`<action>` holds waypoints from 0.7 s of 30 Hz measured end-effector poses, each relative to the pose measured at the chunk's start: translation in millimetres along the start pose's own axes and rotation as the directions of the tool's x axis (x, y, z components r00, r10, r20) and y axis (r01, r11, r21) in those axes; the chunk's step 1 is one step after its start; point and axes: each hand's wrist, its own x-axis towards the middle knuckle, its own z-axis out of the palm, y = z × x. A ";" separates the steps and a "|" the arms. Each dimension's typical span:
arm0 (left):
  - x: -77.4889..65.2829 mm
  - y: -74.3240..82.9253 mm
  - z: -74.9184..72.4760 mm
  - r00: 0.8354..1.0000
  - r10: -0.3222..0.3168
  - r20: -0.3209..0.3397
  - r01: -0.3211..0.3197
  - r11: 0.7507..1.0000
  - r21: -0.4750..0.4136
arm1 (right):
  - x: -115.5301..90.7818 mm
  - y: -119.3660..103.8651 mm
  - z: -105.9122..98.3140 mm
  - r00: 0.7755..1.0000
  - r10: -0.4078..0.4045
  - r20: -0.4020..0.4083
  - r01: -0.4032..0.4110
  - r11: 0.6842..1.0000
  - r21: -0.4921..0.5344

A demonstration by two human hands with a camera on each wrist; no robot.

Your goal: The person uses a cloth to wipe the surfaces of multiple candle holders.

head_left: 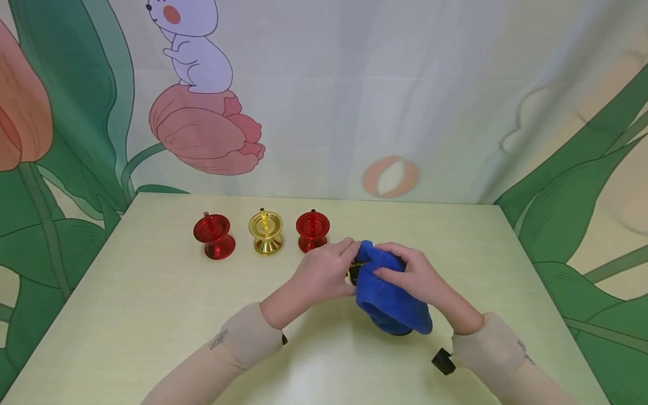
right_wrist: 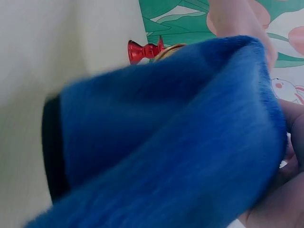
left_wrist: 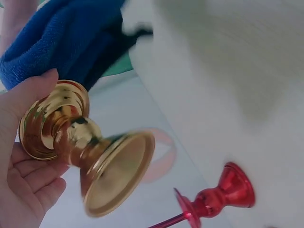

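My left hand (head_left: pixel 324 273) grips a shiny gold candle holder (left_wrist: pixel 80 135), its thumb on the rim of one flared end in the left wrist view. The holder lies tilted, with its wider hollow end facing that camera. In the head view most of it is hidden behind my fingers and a blue cloth (head_left: pixel 387 301). My right hand (head_left: pixel 417 275) holds the cloth against the holder, thumb and fingers pinching its folds. The cloth's lower part hangs loose near the table and fills most of the right wrist view.
Toward the back of the pale table (head_left: pixel 152 309) stand a red candle holder (head_left: pixel 216 239) at left, a gold one (head_left: pixel 266 233) in the middle and another red one (head_left: pixel 313 230) nearest my left hand. A printed curtain (head_left: pixel 324 112) hangs behind the table's far edge.
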 end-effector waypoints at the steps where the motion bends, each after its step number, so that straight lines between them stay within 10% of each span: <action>1: -0.3 0.5 -1.2 1.000 0.016 -0.021 -0.016 1.000 0.014 | 0.2 0.4 0.5 1.000 -0.011 -0.012 0.011 1.000 -0.009; 13: -11.4 -1.7 0.4 0.987 0.030 -0.158 -0.022 0.998 0.052 | -2.3 3.5 3.3 0.995 -0.037 -0.091 0.053 0.982 0.179; 21: -12.3 -3.9 -6.7 0.988 0.073 -0.139 -0.072 0.997 0.010 | -1.8 2.1 -3.0 1.000 -0.006 -0.004 0.007 0.979 0.203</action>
